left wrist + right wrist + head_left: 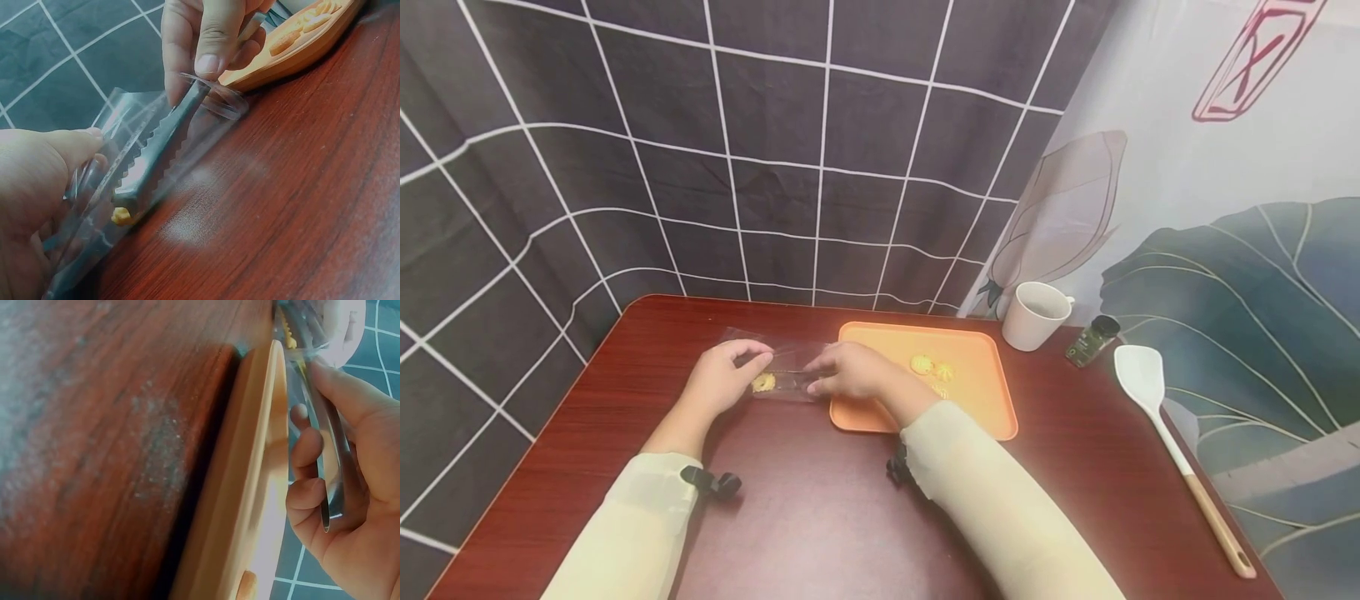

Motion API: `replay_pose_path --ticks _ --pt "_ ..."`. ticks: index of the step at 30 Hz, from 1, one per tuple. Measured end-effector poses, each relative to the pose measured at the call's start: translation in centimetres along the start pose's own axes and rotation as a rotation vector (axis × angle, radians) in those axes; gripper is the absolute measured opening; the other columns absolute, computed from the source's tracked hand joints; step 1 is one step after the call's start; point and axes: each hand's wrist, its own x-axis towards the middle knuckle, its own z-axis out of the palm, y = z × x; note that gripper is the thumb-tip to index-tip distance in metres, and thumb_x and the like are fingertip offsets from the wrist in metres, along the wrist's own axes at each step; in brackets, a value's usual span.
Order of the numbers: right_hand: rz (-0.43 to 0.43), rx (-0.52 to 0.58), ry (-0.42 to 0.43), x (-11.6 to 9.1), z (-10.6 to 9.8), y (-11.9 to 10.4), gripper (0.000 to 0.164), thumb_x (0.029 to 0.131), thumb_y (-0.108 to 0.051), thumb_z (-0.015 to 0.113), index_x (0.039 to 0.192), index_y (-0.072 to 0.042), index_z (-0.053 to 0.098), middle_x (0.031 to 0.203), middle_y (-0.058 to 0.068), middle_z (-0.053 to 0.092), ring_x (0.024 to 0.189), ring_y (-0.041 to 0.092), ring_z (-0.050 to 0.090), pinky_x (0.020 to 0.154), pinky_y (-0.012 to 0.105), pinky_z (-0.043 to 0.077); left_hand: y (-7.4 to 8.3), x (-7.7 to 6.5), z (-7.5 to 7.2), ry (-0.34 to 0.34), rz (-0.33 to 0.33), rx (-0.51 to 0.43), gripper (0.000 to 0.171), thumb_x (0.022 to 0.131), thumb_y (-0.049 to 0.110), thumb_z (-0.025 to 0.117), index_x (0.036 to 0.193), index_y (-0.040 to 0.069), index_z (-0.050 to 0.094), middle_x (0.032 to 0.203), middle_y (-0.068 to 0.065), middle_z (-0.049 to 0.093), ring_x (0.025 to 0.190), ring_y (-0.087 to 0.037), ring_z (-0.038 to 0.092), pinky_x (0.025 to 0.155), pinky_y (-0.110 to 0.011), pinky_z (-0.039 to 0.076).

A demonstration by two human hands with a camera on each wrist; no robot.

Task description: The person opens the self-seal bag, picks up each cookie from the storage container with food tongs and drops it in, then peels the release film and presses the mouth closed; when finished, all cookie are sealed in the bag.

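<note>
My left hand (724, 372) pinches the side of a clear plastic bag (784, 357) to the left of the tray. My right hand (853, 371) grips metal tongs (331, 456) along their length. In the left wrist view, the tongs' jagged-edged arms reach through the mouth of the bag. A yellow cookie (122, 216) sits at their tip inside the bag, low over the table. Several more cookies (944, 372) lie on the orange tray (917, 335), partly hidden by my right forearm.
A white mug (1034, 317) stands behind the tray's right corner, with a small dark-capped jar (1092, 342) lying beside it. Along the table's right edge is a white spatula (1165, 433) with a wooden handle. A dark gridded curtain (775, 192) hangs behind the table.
</note>
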Motion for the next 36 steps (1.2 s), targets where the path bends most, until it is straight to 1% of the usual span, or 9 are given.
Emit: replay_pose_path --ticks 5,9,14,19,26,29,31,34,36 --pt "0.004 -0.002 -0.014 0.1 -0.1 0.0 0.038 0.097 -0.034 0.08 0.131 -0.018 0.078 0.121 0.0 0.078 0.115 0.015 0.07 0.106 0.034 0.056 0.1 -0.1 0.1 0.001 -0.002 0.001 0.03 0.106 0.038 0.066 0.124 0.017 0.077 0.137 -0.013 0.074 0.137 -0.038 0.063 0.116 -0.063 0.047" --pt "0.012 -0.011 -0.015 -0.1 -0.3 0.1 0.041 0.097 -0.037 0.08 0.134 -0.018 0.076 0.128 0.001 0.077 0.121 0.018 0.069 0.111 0.037 0.054 0.1 -0.1 0.2 0.014 0.007 -0.002 0.03 0.106 0.038 0.066 0.123 0.016 0.077 0.137 -0.014 0.074 0.136 -0.039 0.064 0.115 -0.062 0.047" --pt "0.07 0.052 0.022 -1.2 -0.6 0.7 0.044 0.096 -0.037 0.081 0.135 -0.018 0.075 0.129 0.003 0.076 0.121 0.019 0.069 0.111 0.04 0.054 0.0 -0.1 0.3 0.022 0.02 -0.004 0.029 0.106 0.037 0.067 0.122 0.016 0.078 0.139 -0.015 0.073 0.137 -0.039 0.063 0.116 -0.062 0.047" --pt "0.109 0.122 0.093 -3.0 -0.9 1.5 0.041 0.095 -0.035 0.082 0.132 -0.019 0.077 0.124 0.001 0.077 0.118 0.019 0.07 0.108 0.041 0.055 -0.2 0.0 0.2 0.018 0.032 0.002 0.027 0.105 0.036 0.068 0.121 0.016 0.078 0.139 -0.014 0.073 0.137 -0.039 0.063 0.116 -0.062 0.047" --pt "0.167 0.201 0.212 -5.9 -1.5 2.9 0.041 0.091 -0.035 0.087 0.128 -0.021 0.079 0.129 -0.001 0.079 0.12 0.019 0.071 0.107 0.043 0.056 -0.2 0.3 0.3 0.019 0.029 -0.007 0.027 0.105 0.036 0.069 0.12 0.017 0.078 0.14 -0.014 0.073 0.138 -0.038 0.063 0.116 -0.061 0.048" --pt "0.182 0.211 0.249 -7.2 -1.6 3.5 0.041 0.091 -0.035 0.086 0.129 -0.022 0.079 0.127 -0.002 0.079 0.113 0.017 0.07 0.102 0.042 0.057 -0.2 0.3 0.3 0.018 0.027 -0.01 0.026 0.105 0.036 0.069 0.12 0.017 0.078 0.139 -0.014 0.073 0.137 -0.038 0.063 0.115 -0.061 0.048" --pt "0.196 0.233 0.271 -8.2 -1.7 3.9 0.041 0.092 -0.035 0.086 0.13 -0.022 0.078 0.126 -0.001 0.079 0.109 0.014 0.069 0.099 0.038 0.057 -0.2 0.3 0.4 0.02 0.026 -0.011 0.026 0.104 0.035 0.069 0.12 0.017 0.078 0.138 -0.013 0.074 0.137 -0.038 0.064 0.115 -0.061 0.048" --pt "0.217 0.288 0.298 -9.8 -2.1 4.7 0.043 0.092 -0.035 0.085 0.132 -0.02 0.077 0.129 0.003 0.078 0.095 0.015 0.071 0.088 0.036 0.06 -0.3 0.3 0.4 0.022 0.027 -0.013 0.025 0.104 0.035 0.069 0.12 0.017 0.078 0.137 -0.013 0.074 0.136 -0.038 0.064 0.115 -0.061 0.048" --pt "0.234 0.297 0.317 -10.8 -2.4 5.2 0.044 0.093 -0.036 0.085 0.133 -0.021 0.076 0.131 0.003 0.078 0.097 0.012 0.071 0.088 0.034 0.059 -0.3 0.3 0.4 0.024 0.028 -0.017 0.025 0.104 0.034 0.07 0.12 0.017 0.078 0.136 -0.013 0.075 0.136 -0.037 0.065 0.115 -0.061 0.049"
